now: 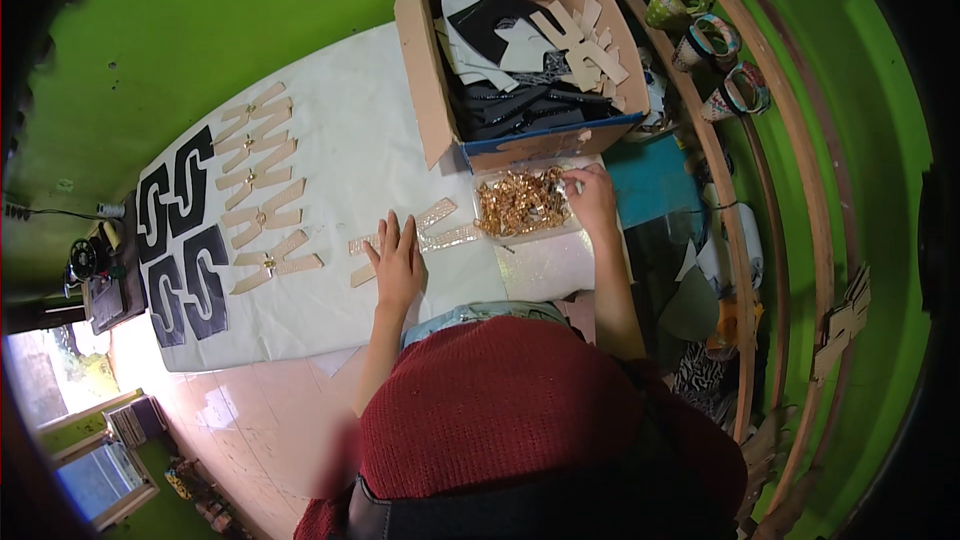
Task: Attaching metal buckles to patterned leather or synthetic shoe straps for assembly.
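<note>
My left hand (398,258) lies flat, fingers stretched, on a beige X-shaped strap piece (438,225) on the table and hides its middle. At the right, my right hand (594,198) reaches into a shallow clear tray (535,236) heaped with small gold-coloured metal ornaments (518,202). Its thumb and fingertips are drawn together at the tray's right side; anything between them is too small to make out. Further left, several similar beige strap pieces (265,217) stand in a column, each with a gold ornament at its centre.
Black cut pieces with S-shaped openings (205,270) lie at the table's left end. A cardboard box (430,90) of black and beige offcuts stands behind the tray. Wooden shelf rails (745,270) with small patterned shoes (735,95) rise at the right. A green wall borders the table.
</note>
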`<state>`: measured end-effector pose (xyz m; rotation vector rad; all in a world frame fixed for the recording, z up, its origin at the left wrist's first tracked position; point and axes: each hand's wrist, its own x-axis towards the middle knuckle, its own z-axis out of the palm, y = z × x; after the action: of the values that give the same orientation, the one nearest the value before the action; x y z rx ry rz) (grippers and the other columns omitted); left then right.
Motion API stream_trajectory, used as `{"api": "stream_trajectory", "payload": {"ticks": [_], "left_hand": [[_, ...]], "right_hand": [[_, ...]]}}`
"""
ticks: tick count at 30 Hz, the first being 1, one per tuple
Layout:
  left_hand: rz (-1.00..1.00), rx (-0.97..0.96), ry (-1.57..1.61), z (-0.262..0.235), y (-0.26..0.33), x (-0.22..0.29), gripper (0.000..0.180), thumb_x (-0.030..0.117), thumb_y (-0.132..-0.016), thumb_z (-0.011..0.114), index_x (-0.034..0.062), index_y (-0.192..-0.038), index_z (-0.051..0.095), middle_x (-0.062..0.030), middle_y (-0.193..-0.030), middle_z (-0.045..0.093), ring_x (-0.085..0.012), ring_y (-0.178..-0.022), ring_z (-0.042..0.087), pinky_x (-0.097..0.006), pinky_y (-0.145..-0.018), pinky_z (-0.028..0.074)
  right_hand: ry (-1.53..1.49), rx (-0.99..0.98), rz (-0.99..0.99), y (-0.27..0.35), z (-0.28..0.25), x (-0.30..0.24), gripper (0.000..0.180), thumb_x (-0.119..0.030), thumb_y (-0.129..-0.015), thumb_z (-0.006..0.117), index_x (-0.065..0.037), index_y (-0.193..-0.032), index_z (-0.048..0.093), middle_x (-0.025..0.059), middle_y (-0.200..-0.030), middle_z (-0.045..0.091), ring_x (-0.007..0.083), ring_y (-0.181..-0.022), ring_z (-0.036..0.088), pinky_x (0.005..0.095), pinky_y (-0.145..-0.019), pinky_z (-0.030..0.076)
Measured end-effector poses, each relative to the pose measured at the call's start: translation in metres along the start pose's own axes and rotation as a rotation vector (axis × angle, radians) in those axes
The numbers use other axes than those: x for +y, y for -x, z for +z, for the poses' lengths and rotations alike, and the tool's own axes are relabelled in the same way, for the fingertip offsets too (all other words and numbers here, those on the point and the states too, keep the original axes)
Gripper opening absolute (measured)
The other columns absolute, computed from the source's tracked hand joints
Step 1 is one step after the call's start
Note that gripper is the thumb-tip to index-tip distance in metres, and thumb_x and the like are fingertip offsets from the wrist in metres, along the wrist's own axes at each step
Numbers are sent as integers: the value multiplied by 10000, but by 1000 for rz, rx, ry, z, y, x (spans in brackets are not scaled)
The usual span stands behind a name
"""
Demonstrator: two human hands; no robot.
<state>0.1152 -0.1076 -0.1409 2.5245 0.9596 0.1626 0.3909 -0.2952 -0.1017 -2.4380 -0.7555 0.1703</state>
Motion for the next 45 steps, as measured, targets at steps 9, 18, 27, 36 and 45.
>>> {"api": "stream_trajectory", "payload": {"ticks": [9, 18, 27, 36, 45], "left_hand": [[43, -84, -9, -4, 0, 8, 532, 60, -846, 485, 160, -1364, 414, -106, -1479, 273, -356, -1364, 220, -659, -1037, 61], [78, -79, 99, -2, 3, 20, 452, 67, -854, 491, 159, -1296, 498, -109, -1467, 300, -346, -1352, 263, -682, -1021, 69], [27, -21, 254, 2, 4, 15, 342, 86, -844, 504, 138, -1173, 583, -125, -1425, 369, -347, -1349, 272, -706, -998, -4], [37, 94, 283, -4, -1, 14, 311, 58, -825, 517, 137, -1110, 613, -106, -1365, 448, -361, -1338, 293, -703, -990, -28], [9, 53, 756, -32, -9, 32, 216, 93, -859, 555, 70, -1058, 634, -123, -1129, 617, -278, -1111, 549, -433, -1006, 336]], "right_hand": [[202, -171, 3, 19, -28, -4, 114, -152, -720, 675, -166, -820, 727, 125, -1190, 548, 317, -1163, 438, 473, -896, 405], [573, -238, 79, 14, -7, -23, 159, -67, -674, 655, -65, -821, 717, 100, -1304, 502, 299, -1256, 371, 490, -911, 357], [519, -182, 51, 19, -2, -24, 146, -71, -674, 678, -37, -812, 710, 86, -1254, 501, 304, -1270, 340, 506, -932, 340], [480, 56, -91, 32, 7, -18, 38, -53, -673, 671, -79, -701, 663, 88, -1213, 475, 330, -1241, 350, 465, -876, 373], [-209, 278, -99, 32, -30, -31, 67, -71, -833, 578, -45, -894, 574, 76, -936, 616, 309, -921, 573, 418, -852, 393]]}}
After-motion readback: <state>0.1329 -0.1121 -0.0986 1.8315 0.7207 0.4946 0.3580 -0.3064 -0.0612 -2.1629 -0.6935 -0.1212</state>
